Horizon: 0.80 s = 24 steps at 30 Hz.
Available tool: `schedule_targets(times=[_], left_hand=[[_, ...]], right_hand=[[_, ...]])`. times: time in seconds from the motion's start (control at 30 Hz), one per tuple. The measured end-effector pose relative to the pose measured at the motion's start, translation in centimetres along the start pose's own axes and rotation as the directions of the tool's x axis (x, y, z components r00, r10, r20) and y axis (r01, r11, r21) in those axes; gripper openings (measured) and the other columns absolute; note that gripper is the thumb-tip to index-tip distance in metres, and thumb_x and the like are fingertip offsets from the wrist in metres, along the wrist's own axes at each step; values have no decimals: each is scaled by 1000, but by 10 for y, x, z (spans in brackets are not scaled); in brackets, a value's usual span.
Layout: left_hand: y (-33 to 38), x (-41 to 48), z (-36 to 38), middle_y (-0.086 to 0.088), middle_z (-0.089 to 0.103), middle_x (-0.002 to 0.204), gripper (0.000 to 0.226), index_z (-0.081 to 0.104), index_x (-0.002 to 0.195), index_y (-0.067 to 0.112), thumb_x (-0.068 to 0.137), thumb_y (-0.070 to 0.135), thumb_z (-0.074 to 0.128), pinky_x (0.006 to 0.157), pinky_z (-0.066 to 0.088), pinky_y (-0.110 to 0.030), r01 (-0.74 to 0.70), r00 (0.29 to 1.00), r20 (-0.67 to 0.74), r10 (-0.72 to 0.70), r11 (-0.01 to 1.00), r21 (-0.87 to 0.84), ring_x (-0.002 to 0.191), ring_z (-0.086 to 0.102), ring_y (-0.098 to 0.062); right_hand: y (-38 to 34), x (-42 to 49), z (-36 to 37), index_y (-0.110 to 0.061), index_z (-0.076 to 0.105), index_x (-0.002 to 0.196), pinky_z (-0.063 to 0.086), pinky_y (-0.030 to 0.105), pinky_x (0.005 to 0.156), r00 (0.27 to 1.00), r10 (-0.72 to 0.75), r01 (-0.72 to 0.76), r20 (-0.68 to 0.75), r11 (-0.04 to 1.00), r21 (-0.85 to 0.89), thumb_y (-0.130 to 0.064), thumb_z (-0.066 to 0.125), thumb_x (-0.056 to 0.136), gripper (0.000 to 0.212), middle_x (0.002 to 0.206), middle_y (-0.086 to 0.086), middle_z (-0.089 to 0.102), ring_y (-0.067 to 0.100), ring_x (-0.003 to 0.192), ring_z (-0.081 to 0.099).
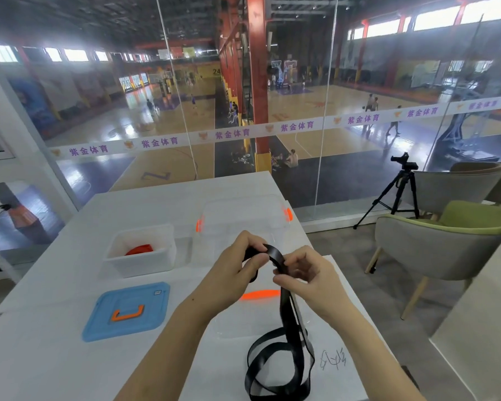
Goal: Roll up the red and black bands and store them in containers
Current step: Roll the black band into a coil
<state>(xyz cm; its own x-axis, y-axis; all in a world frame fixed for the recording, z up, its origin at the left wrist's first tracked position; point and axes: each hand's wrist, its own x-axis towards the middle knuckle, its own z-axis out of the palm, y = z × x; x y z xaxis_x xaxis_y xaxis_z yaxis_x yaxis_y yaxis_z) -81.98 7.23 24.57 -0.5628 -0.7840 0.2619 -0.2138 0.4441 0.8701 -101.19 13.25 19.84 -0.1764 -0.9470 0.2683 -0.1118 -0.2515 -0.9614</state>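
Left hand [236, 263] grips black band [287, 314] coil; right hand [304, 274] fingers [302, 260] pinch it just beside; tail hangs down to bench [41, 366].

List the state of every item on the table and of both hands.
black band: partly rolled, the rest in loose loops on the table.
left hand: grips the rolled end.
right hand: pinches the black band.
red band: inside the white container.
white container: open.
blue lid: off, flat on the table.
clear container: open.
clear lid: off, flat on the table.
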Motion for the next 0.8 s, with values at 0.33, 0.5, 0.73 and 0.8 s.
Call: schedule_targets(times=[0.33, 0.5, 0.73, 0.8], left_hand=[[-9, -2, -10, 5, 68, 105, 19, 51, 99, 26, 106, 9, 48, 65, 49, -26, 25, 972, -230, -47, 995, -100, 85, 63, -20], [-3, 0, -11, 9, 67, 97, 25, 52, 95, 29, 107, 7, 47, 63, 50, -24, -5, 953, -301, -33, 992, -125, 79, 61, -9], [-15, 1, -18, -1, 71, 94, 24, 53, 99, 35, 108, 15, 45, 76, 50, -32, 50, 973, -224, -62, 997, -61, 91, 67, -22], [-19, 0, -20, 5, 70, 98, 23, 53, 106, 38, 109, 17, 44, 81, 52, -34, 58, 989, -140, -54, 998, 27, 93, 67, -14]], right_hand=[[10, 3, 11, -20, 65, 92, 51, 39, 76, 999, 32, -32, 3, 994, 102, -2, 82, 84, 25, 84, -1, 66, 19, 77, 61], [13, 3, 17, -21, 62, 98, 50, 31, 72, 998, 20, -26, 59, 995, 99, -4, 84, 80, 32, 85, 0, 62, 16, 79, 59], [12, 4, 14, -14, 74, 91, 61, 43, 75, 983, 25, 12, -182, 980, 196, 10, 80, 83, 25, 85, 7, 74, 23, 78, 70], [6, 8, 7, -13, 78, 89, 60, 34, 71, 968, 22, 39, -248, 970, 239, 10, 79, 83, 24, 86, 4, 76, 21, 73, 69]])
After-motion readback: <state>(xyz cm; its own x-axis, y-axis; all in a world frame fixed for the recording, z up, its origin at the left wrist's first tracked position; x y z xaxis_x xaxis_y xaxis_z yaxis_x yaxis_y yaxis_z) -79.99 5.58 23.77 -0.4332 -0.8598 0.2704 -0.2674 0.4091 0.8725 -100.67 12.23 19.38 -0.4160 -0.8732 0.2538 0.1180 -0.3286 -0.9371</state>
